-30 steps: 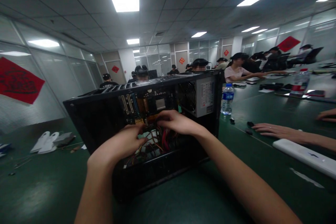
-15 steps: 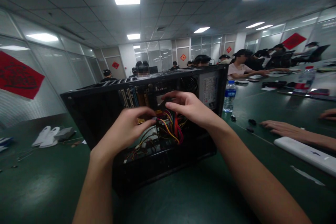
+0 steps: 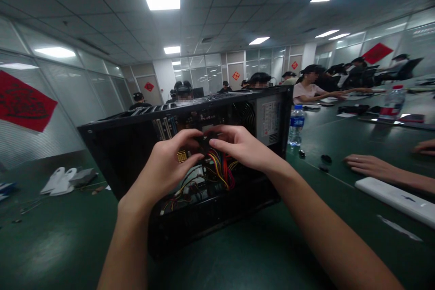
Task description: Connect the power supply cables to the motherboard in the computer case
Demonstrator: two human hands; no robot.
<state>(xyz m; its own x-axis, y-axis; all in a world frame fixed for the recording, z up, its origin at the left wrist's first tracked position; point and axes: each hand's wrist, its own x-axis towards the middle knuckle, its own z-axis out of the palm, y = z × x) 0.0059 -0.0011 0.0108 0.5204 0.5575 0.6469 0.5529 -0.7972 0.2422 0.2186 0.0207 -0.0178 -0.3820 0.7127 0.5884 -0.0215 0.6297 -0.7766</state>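
A black computer case [image 3: 217, 215] stands on the table in front of me, its side open towards me. My left hand [image 3: 176, 152] is inside the opening, thumb and fingers apart, close to the wires. My right hand [image 3: 239, 142] closes its thumb and fingers on the upper end of a multicoloured cable bundle [image 3: 222, 170]; the exact grip is partly hidden. Thin loose wires [image 3: 180, 195] with small white plugs lie in the case's lower part. Behind my hands sit a fan [image 3: 245, 113] and a silver power supply [image 3: 270, 118].
Right of the case stands a water bottle [image 3: 297, 127], with small black items [image 3: 325, 159] nearby. Another person's hand [image 3: 370, 166] rests behind a long white object [image 3: 396, 197]. White objects [image 3: 61, 180] and a grey block [image 3: 83, 176] lie left. Several people sit farther back.
My left hand's thumb and fingers have parted from a pinch at the wires. My right hand has shifted slightly left with the cable bundle. The other person's hand has moved slightly right.
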